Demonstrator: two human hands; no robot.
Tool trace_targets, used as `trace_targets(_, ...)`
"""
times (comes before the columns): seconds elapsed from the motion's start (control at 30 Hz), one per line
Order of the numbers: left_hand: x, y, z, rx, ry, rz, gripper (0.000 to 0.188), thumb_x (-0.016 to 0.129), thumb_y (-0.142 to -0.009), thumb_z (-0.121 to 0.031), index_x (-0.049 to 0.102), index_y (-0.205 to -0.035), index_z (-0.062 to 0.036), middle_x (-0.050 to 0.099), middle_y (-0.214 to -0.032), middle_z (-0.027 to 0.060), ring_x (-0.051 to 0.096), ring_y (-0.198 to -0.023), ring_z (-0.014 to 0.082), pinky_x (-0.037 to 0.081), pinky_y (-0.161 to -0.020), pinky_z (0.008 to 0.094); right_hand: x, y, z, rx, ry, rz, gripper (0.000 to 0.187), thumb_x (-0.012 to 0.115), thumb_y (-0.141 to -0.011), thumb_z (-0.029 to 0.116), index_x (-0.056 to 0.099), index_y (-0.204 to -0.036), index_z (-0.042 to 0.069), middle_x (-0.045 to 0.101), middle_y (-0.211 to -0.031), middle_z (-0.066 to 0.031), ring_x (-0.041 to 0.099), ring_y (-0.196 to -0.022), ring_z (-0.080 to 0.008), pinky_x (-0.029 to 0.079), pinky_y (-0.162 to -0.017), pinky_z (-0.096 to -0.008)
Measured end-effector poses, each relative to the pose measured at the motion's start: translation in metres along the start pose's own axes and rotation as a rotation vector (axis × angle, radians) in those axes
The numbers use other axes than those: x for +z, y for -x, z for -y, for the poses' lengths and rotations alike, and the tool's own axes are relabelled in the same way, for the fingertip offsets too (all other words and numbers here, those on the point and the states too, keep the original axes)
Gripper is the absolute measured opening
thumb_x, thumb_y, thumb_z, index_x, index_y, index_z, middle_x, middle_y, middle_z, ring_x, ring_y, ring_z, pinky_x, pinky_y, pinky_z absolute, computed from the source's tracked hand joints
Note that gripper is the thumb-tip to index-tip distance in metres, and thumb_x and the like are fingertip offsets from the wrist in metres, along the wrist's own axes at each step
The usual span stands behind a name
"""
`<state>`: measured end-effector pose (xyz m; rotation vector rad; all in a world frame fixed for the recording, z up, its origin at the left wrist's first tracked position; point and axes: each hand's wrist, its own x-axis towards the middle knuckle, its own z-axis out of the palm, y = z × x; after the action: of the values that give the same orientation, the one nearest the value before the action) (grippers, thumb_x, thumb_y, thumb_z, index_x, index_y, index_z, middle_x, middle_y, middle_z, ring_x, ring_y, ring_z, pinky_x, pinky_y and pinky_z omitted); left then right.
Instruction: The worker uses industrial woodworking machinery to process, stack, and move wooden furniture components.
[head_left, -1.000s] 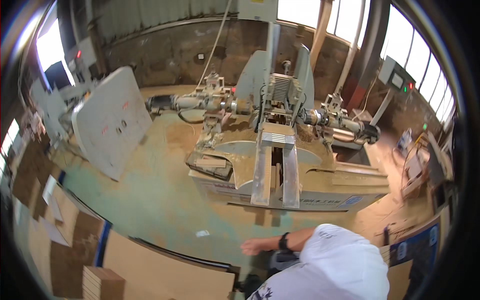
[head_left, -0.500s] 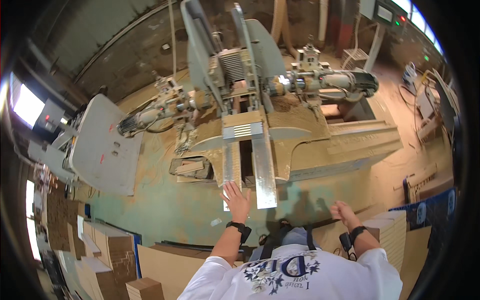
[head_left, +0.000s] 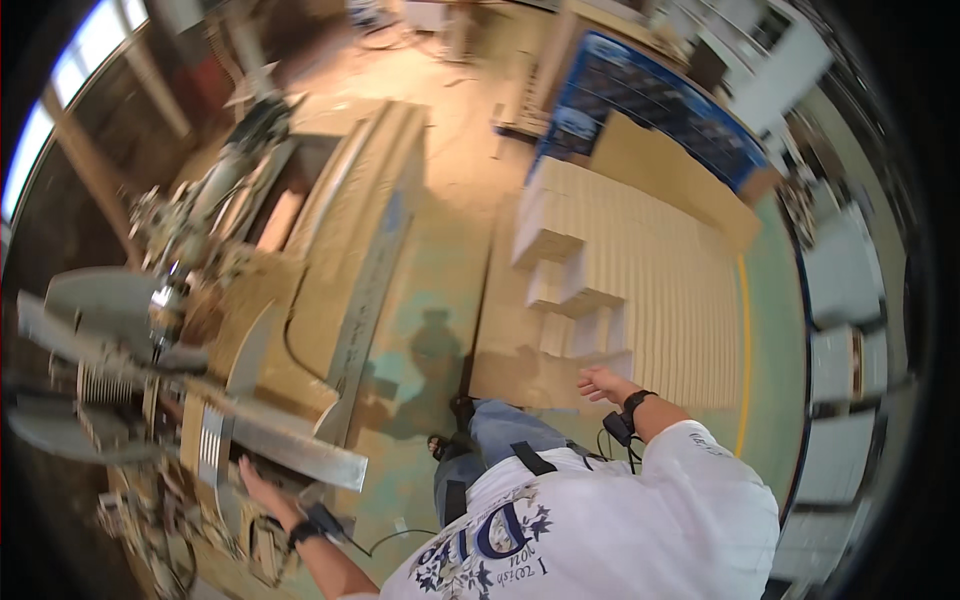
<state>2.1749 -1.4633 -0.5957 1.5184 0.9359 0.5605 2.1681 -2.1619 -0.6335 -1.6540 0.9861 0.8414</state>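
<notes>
My left hand is beside the silver metal rails of a large dusty machine, fingers stretched out and holding nothing. Whether it touches the rail edge I cannot tell. On the right, my right hand hangs in the air with loosely bent fingers and nothing in it. Just beyond it stands a big stepped stack of pale boards, their edges lined up in rows. A pack of thin light strips lies across the rails, close to my left hand.
The machine's tan bed runs away from me on the left, with round guards and motors near it. Behind the boards are a brown sheet and a blue panel. Pale stacks line the far right, past a yellow floor line.
My view has turned right, so the machine now sits at the left and the board stack comes into full view. My right hand is now near the boards; my left stays by the rails.
</notes>
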Motion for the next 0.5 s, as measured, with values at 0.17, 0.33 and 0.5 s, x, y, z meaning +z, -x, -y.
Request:
trace_targets(0.17, -0.009, 0.054, 0.002, 0.051, -0.287, -0.084, 0.035, 0.045, -0.090, -0.025, 0.058, -0.107, 0.0030, 0.059, -0.103, 0.0119, 0.051, -0.099, 0.0216, 0.038, -0.088, 0.0318, -0.023, 0.014, -0.066, 0.084, -0.155, -0.042, 0.046, 0.045, -0.089, 0.036, 0.040, -0.124, 0.006, 0.055, -0.112, -0.0122, 0.057, -0.093, -0.0253, 0.048, -0.073, -0.0397)
trace_targets(0.33, 0.117, 0.182, -0.051, 0.256, -0.158, 0.193, 0.022, 0.048, -0.089, -0.015, 0.055, -0.103, 0.0010, 0.054, -0.112, 0.0122, 0.049, -0.104, 0.0209, 0.037, -0.092, 0.0320, -0.039, 0.014, -0.100, 0.054, -0.257, 0.008, 0.051, 0.049, -0.086, 0.040, 0.041, -0.123, 0.006, 0.056, -0.110, -0.0136, 0.057, -0.092, -0.0249, 0.047, -0.075, -0.0402)
trace_targets(0.5, 0.247, 0.279, 0.021, -0.167, -0.276, 0.816, 0.021, 0.054, -0.086, -0.016, 0.055, -0.102, -0.0021, 0.055, -0.107, 0.0073, 0.050, -0.099, 0.0185, 0.038, -0.087, 0.0298, -0.041, -0.052, -0.144, 0.070, -0.329, 0.122, 0.051, 0.051, -0.085, 0.041, 0.044, -0.123, 0.008, 0.056, -0.109, -0.0127, 0.057, -0.090, -0.0237, 0.046, -0.074, -0.0400)
